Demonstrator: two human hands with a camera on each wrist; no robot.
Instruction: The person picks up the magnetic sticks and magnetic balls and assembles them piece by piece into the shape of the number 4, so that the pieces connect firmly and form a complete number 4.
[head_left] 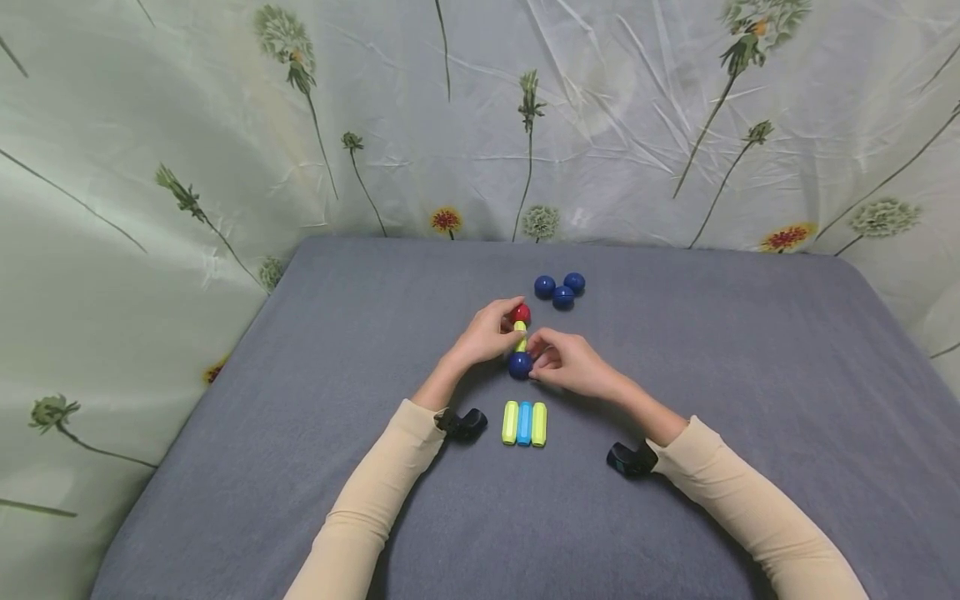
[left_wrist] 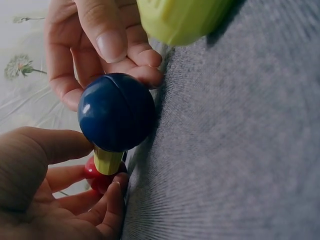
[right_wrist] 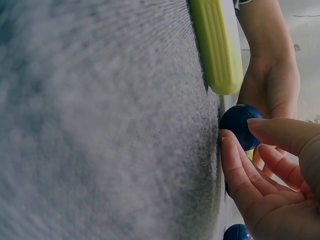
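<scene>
On the cloth, a short yellow-green stick (head_left: pixel 521 338) joins a red ball (head_left: pixel 521 313) at its far end and a glossy blue ball (head_left: pixel 520 365) at its near end. My left hand (head_left: pixel 487 335) grips this piece from the left, thumb against the stick and fingers around the red ball, partly hiding both. From the right, my right hand (head_left: pixel 573 364) pinches the blue ball (right_wrist: pixel 241 125) between thumb and fingertips. A thin seam runs round that ball (left_wrist: pixel 117 112) in the left wrist view.
Nearer my body lie a yellow-green stick (head_left: pixel 510 423), a blue stick (head_left: pixel 525 423) and another yellow-green stick (head_left: pixel 539 424), side by side. Three blue balls (head_left: pixel 563 297) cluster beyond my hands. A grey cloth (head_left: pixel 337 333) covers the table, with a flower-print curtain (head_left: pixel 420 125) behind.
</scene>
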